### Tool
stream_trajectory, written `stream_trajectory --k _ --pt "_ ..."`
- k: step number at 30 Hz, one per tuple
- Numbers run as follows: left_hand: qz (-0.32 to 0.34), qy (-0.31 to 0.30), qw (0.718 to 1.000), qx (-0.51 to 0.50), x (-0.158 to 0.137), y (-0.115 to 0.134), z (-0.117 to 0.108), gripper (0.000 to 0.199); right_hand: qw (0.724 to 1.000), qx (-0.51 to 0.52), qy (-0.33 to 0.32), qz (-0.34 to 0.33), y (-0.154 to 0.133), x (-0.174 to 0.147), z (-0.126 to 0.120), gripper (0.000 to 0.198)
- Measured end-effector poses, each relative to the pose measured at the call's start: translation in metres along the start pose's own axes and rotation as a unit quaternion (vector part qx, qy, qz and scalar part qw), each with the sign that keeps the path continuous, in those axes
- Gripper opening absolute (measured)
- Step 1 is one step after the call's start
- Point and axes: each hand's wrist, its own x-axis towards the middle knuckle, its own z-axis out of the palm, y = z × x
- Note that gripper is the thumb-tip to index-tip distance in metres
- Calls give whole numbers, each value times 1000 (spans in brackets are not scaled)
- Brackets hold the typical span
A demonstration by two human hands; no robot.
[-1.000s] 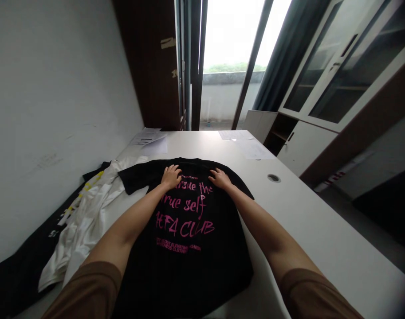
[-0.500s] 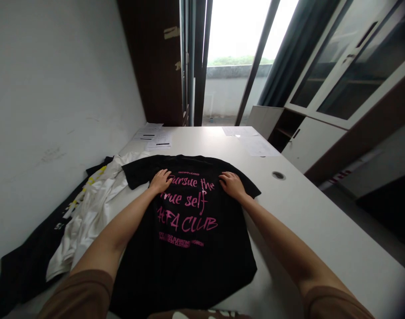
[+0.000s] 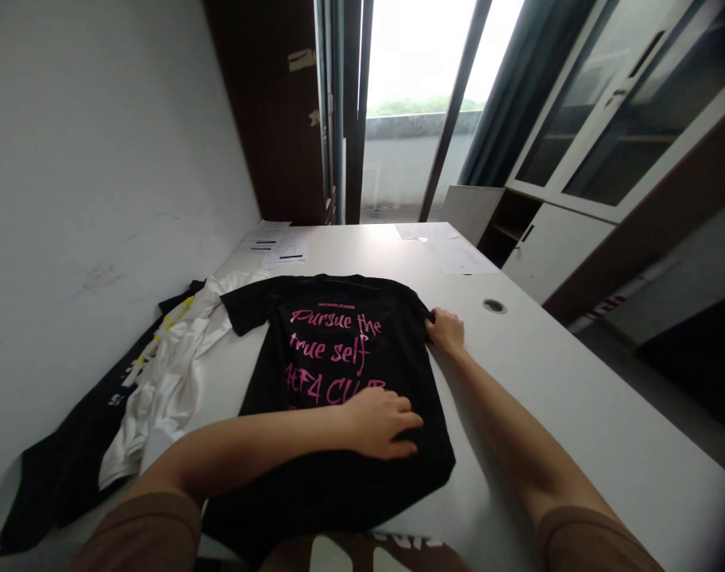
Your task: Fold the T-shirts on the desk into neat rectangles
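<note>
A black T-shirt with pink lettering lies spread on the white table, its collar toward the far side. My right hand is closed on the shirt's right sleeve, which is drawn in toward the body of the shirt. Across the lower lettering reaches my left hand, fingers apart and pointing right. It holds nothing; whether it touches the cloth I cannot tell. The left sleeve stays stretched out flat.
White clothing and black clothing lie heaped along the wall at left. Sheets of paper rest at the table's far left, and other papers at the far right. A round cable hole sits in the tabletop.
My left hand has left the shirt's upper left and moved down and right across the print. My right hand has moved outward and taken hold of the right sleeve, pulling it in.
</note>
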Motion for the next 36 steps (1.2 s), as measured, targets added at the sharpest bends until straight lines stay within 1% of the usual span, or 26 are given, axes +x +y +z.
stream_trajectory --k 2,3,5,7,8,10,11,12,13,15,16,17,18,19,20,21,23,24,25,26,27,28,30,32,34,36 --pt "-11 -14 1000 20 11 37 11 70 1000 13 -5 -12 -1 3 1 31" --pt "-19 -20 999 30 17 49 17 74 1000 17 -8 -13 -1 4 1 31" --pt "-30 -40 998 33 27 62 27 60 999 27 -17 -18 1 9 0 32" --pt "-34 -68 997 8 37 64 32 36 999 39 -26 -25 4 15 -1 32" --pt "-44 -74 996 -19 41 63 31 29 998 46 -31 -27 5 18 -2 32" --pt "-98 -41 988 -109 46 57 27 24 997 65 -36 -17 7 24 -2 32" --pt "-138 5 975 -174 47 54 24 22 996 80 -36 -7 9 26 -2 32" --pt "-179 65 950 -248 46 51 22 21 995 100 -32 5 11 28 -2 33" --pt "-213 134 912 -325 45 48 22 20 992 125 -24 15 13 30 -1 33" --pt "-252 247 811 -466 38 42 26 19 981 192 -2 28 20 33 1 33" --pt "-259 275 762 -526 34 39 30 19 973 230 6 28 24 34 1 32" --pt "-265 285 723 -571 29 36 35 18 963 267 10 30 28 35 2 31" --pt "-268 285 700 -598 24 34 39 17 953 300 11 36 31 36 1 30" --pt "-269 282 698 -600 19 32 43 14 943 329 10 45 34 36 0 30" --pt "-268 283 719 -576 15 32 45 11 933 355 8 56 36 37 -2 30" --pt "-261 288 756 -527 12 32 45 10 920 385 4 67 36 36 -5 31" --pt "-205 284 856 -381 9 39 43 21 878 472 -40 69 36 33 -12 40" --pt "-153 264 904 -300 8 44 42 30 845 524 -85 57 35 31 -16 48" --pt "-94 236 941 -223 9 50 41 37 807 573 -139 42 34 27 -20 57" --pt "-38 204 966 -154 9 57 41 42 767 611 -195 24 32 24 -23 63" --pt "4 175 980 -97 10 63 42 44 732 636 -244 10 30 20 -26 67" --pt "28 152 987 -54 11 68 44 46 706 652 -276 1 28 17 -28 69" --pt "27 118 993 -10 13 74 48 48 679 678 -282 -2 21 12 -31 68" --pt "2 87 996 6 16 75 50 53 670 702 -240 5 13 9 -33 64" --pt "-15 62 998 15 19 73 48 57 676 709 -201 16 2 7 -36 61" --pt "-10 41 999 14 24 71 46 54 687 697 -203 23 -8 5 -38 60"
